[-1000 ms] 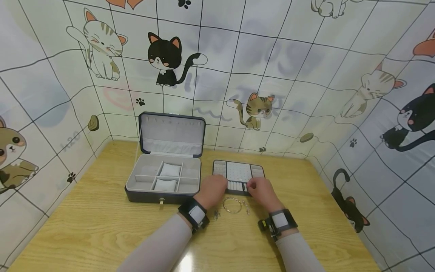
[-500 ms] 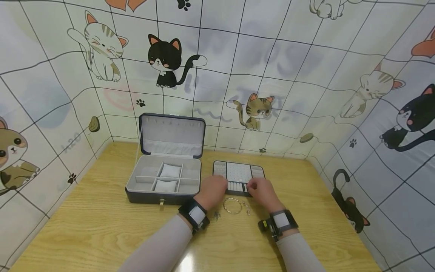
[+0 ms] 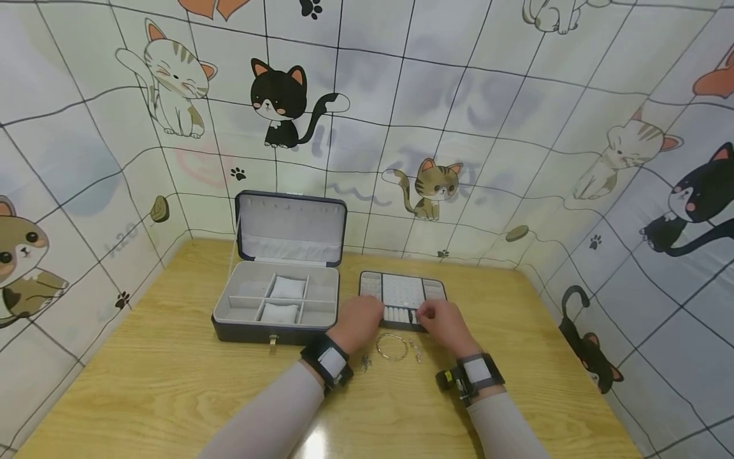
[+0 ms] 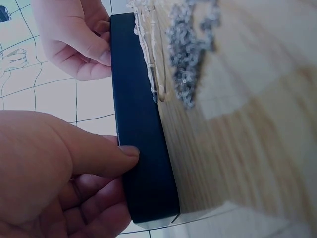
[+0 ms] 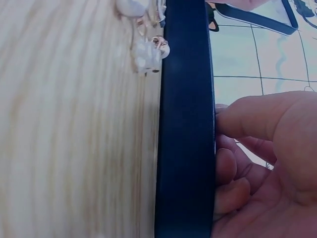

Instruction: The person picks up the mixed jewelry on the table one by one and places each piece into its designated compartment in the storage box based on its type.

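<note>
My left hand (image 3: 359,319) grips the front left edge of a low jewelry tray (image 3: 395,325), its thumb on the dark front wall (image 4: 138,114) in the left wrist view. At the tray's front right, my right hand (image 3: 444,324) bends its fingers over the pale ring rolls (image 3: 395,313). Behind the wall in the right wrist view, its thumb (image 5: 242,116) and curled fingers reach in close to the edge; I cannot tell what they pinch. On the table before the tray lie a gold bangle (image 3: 392,359), a silver chain (image 4: 185,54) and small earrings (image 5: 148,52).
Left of the tray stands a dark jewelry box (image 3: 246,332) with its lid (image 3: 289,223) raised. Two white cushions (image 3: 288,287) sit in its compartments. A cat-print curtain (image 3: 367,127) hangs behind the wooden table (image 3: 143,357).
</note>
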A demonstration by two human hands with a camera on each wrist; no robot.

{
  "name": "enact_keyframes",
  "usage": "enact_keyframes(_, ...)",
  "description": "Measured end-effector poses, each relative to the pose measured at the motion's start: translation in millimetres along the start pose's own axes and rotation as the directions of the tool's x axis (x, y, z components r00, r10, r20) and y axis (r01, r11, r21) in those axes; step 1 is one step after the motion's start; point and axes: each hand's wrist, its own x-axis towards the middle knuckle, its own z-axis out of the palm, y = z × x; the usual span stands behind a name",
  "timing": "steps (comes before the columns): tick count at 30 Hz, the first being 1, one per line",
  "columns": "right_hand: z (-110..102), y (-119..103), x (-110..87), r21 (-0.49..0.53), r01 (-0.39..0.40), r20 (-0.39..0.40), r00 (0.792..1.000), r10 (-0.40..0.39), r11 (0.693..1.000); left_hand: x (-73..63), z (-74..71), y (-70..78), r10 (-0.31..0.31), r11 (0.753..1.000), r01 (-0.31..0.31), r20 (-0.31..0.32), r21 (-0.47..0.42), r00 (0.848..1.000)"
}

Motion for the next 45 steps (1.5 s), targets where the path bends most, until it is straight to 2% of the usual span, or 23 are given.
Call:
enact_keyframes(13, 1.3, -2.2, 1.0, 0.053, -0.055, 0.016, 0.998, 0.054, 0.997, -1.9, 1.2, -3.5, 0.006, 1.000, -0.006, 0.003, 0.007, 1.000)
enact_keyframes(22, 1.1, 0.0, -0.2, 0.098, -0.082, -0.008, 0.997, 0.083, 0.992, -2.3, 1.3, -3.4, 0.020, 0.999, -0.019, -0.012, 0.027, 1.000)
enact_keyframes(27, 1.7, 0.8, -0.8, 0.131, -0.062, -0.017, 0.998, 0.065, 0.989, -2.1, 1.5, -2.7, 0.015, 1.000, -0.015, -0.004, 0.022, 1.000)
enact_keyframes(35, 0.5, -0.1, -2.5, 0.177, 0.019, -0.004, 1.000, -0.018, 0.984, -1.2, 0.7, -1.2, 0.015, 1.000, -0.016, 0.012, 0.020, 1.000)
enact_keyframes(45, -3.4, -2.9, -4.3, 0.131, 0.033, 0.025, 0.999, -0.037, 0.991, 1.4, 1.0, 0.1, 0.015, 0.999, -0.016, 0.028, 0.029, 0.999)
